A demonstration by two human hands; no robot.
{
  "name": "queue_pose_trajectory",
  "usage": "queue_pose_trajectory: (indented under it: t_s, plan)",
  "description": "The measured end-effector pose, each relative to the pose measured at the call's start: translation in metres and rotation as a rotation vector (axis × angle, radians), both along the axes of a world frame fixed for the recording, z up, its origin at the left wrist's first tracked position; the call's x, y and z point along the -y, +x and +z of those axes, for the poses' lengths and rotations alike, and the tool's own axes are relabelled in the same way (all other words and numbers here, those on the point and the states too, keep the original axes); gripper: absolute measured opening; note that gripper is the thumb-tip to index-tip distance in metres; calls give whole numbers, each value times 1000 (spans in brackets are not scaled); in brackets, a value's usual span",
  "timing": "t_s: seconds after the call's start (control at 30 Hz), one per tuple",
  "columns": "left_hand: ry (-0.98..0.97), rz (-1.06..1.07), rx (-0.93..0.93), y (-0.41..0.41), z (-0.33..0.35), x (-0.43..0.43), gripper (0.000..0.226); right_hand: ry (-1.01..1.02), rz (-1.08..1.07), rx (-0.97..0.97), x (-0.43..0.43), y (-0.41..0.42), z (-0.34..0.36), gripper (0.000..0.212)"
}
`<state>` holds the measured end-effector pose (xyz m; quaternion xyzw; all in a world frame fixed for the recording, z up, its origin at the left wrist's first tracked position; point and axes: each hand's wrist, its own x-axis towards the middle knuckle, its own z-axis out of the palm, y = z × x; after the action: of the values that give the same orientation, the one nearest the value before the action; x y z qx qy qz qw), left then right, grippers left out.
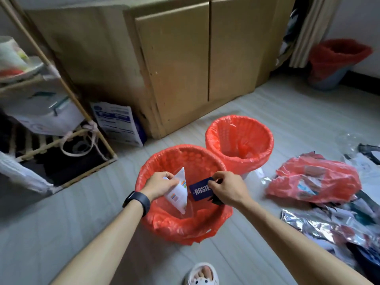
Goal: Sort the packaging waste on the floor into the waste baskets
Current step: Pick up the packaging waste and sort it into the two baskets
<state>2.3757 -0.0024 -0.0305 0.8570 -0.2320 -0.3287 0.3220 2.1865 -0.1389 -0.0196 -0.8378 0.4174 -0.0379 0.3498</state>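
Both hands hung over the near basket (162,223): left hand (159,185) gripped a paper (178,191), right hand (225,189) pinched a tag (200,189).

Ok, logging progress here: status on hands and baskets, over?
Left hand grips white wrapper, right hand pinches blue tag, both over near basket. Nothing blocking.

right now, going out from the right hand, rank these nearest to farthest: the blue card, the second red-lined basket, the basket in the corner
1. blue card: pinched by the right hand itself, over the near basket.
2. second basket: on the floor just behind the hand.
3. corner basket: far back on the right.
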Motion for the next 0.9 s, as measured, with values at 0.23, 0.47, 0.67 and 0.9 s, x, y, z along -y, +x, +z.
queue_pose_trajectory:
  t_s: [0.23, 0.47, 0.67, 0.9]
  plan:
    - [177, -112, 157, 2, -4, 11, 50, 116, -98, 64, 4, 3, -8, 41]
    - [195, -151, 131, -3, -8, 13, 61, 933, -393, 556, 4, 7, 8, 8]
    - [-18, -225, 12, -22, 4, 18, 48, 732, -370, 570, 1, 6, -8, 13]
    - [-205, -230, 169, -49, 19, 45, 17, 714, -381, 578, 9, -5, 1, 17]
